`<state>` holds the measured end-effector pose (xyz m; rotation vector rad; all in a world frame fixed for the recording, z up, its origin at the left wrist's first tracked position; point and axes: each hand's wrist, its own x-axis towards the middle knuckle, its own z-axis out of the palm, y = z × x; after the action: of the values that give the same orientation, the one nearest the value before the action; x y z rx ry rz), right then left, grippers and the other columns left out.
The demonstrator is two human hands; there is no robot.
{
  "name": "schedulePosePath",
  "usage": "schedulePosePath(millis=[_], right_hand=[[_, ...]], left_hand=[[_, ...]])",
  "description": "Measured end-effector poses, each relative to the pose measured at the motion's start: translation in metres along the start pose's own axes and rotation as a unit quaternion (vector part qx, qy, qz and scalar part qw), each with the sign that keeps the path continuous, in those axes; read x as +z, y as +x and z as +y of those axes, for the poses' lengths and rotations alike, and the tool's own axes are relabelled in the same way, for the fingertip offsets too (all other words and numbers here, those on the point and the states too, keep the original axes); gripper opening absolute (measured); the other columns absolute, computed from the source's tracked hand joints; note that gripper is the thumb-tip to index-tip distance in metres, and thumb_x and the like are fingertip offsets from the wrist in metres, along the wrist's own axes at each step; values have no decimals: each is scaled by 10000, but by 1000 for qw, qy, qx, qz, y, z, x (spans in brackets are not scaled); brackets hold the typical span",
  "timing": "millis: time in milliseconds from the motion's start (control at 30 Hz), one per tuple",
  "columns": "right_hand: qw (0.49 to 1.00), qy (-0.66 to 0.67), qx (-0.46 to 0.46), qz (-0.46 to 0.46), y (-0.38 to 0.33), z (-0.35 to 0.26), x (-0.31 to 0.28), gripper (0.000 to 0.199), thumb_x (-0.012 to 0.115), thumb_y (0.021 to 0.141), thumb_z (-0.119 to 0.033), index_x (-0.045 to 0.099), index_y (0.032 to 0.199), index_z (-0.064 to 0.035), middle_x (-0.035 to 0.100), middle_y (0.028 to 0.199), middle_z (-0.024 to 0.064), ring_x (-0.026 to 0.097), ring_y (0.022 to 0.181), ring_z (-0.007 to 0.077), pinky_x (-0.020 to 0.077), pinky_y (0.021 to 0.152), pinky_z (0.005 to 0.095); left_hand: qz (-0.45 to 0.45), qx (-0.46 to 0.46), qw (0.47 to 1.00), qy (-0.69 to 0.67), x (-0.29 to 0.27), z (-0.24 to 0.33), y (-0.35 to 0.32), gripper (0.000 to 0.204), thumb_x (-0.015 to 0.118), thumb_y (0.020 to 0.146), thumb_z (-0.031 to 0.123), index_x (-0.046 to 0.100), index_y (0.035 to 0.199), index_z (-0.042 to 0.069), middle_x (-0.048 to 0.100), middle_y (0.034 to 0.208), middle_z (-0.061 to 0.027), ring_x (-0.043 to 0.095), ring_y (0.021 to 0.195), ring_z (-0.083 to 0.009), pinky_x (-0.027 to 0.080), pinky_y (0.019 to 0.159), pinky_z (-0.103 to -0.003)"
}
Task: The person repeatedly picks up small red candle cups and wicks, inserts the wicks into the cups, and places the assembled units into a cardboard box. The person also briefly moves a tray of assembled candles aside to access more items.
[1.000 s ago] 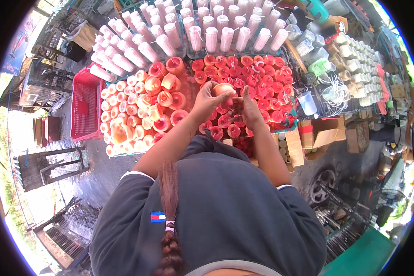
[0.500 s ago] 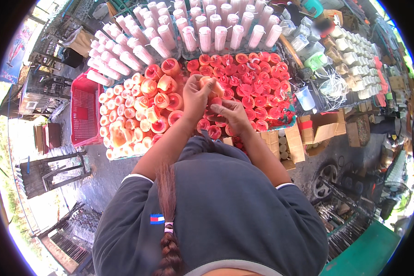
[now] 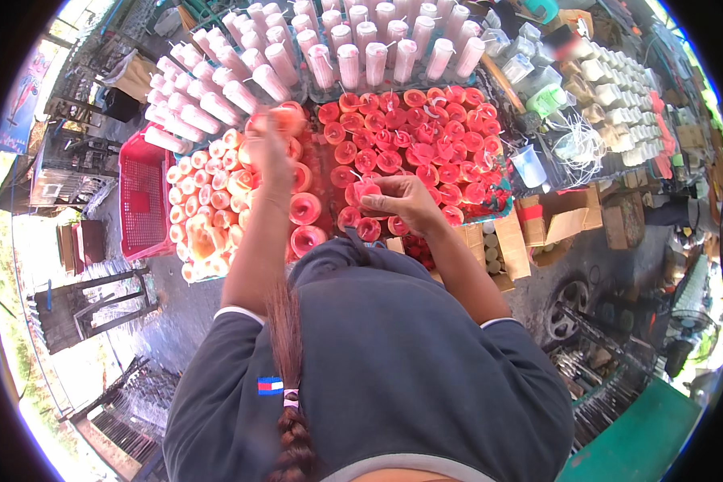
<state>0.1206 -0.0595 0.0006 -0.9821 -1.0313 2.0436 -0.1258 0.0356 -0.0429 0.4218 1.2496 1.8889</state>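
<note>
My right hand [image 3: 410,203] is closed with thumb and fingers on a small red candle [image 3: 363,191] at the near edge of the right-hand group. Around it stand several red candles [image 3: 390,162] with wicks, in close rows. My left hand [image 3: 271,165] is over the left-hand group, smeared by motion. Beyond its fingers a blurred orange-red shape [image 3: 285,119] shows; I cannot make out whether the hand holds it. Hollow orange-red wax cups [image 3: 305,209] lie beside that hand, and smaller pale orange ones [image 3: 219,198] stand further left.
Tall pale pink pillar candles [image 3: 376,63] fill the far side. A red plastic crate [image 3: 143,202] stands at the left. On the right are a white pitcher [image 3: 528,166], a bundle of white wicks [image 3: 580,150], pale moulded blocks [image 3: 631,112] and open cardboard boxes [image 3: 566,221].
My left hand has moved left, away from my right hand, to the orange-red wax cups. My right hand has stayed near its place and now has its fingers on a red candle.
</note>
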Motion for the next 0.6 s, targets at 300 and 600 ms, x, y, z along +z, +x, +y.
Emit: schedulePosePath(millis=[300, 600], right_hand=[[718, -517, -205, 419, 21, 4, -154, 442, 727, 733, -194, 592, 1121, -33, 620, 1082, 156, 583, 1002, 301, 453, 879, 390], [707, -585, -80, 388, 8, 19, -201, 535, 620, 760, -124, 476, 1271, -61, 549, 1209, 195, 519, 1123, 341, 418, 947, 422]], left_hand=[[-104, 0, 830, 549, -98, 62, 30, 539, 749, 728, 451, 561, 908, -22, 588, 824, -69, 554, 730, -138, 454, 674, -265], [-69, 248, 667, 699, -92, 56, -27, 480, 608, 837, 434, 564, 1048, 6, 566, 1083, -142, 505, 1065, -318, 391, 913, -422]])
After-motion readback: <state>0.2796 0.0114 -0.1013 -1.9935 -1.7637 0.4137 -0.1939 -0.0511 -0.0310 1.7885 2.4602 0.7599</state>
